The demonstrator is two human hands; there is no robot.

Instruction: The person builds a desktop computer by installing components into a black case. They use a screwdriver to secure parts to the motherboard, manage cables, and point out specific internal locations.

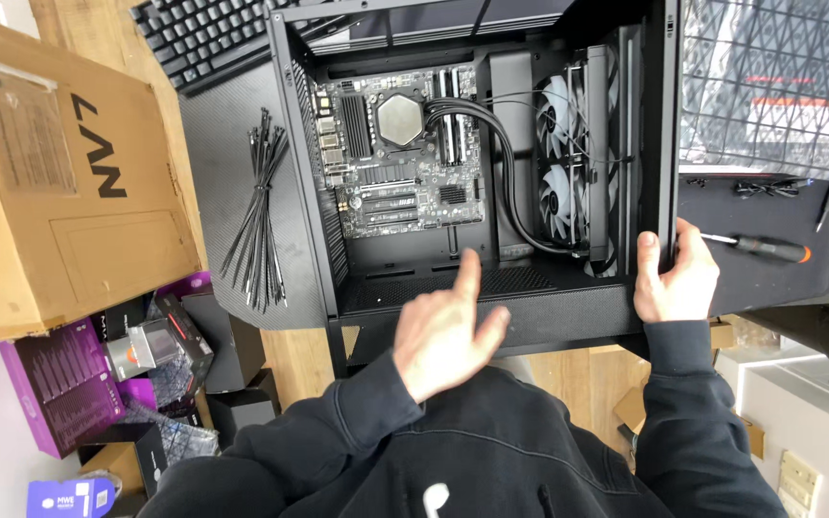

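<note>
Your left hand (445, 331) hovers unclenched, finger pointing to 12 o'clock over the computer case (568, 312) | your right hand (675, 278) grasps the case's edge at 3 o'clock | screwdriver (765, 249) just beyond

The keyboard (199, 34) runs off the top edge, only part of its keys showing. The cardboard box (59, 173) is cut by the left edge. The right hand (675, 278) covers part of the computer case (491, 307) rim, its palm side hidden. The screwdriver (765, 249) tip disappears behind those fingers.
</note>
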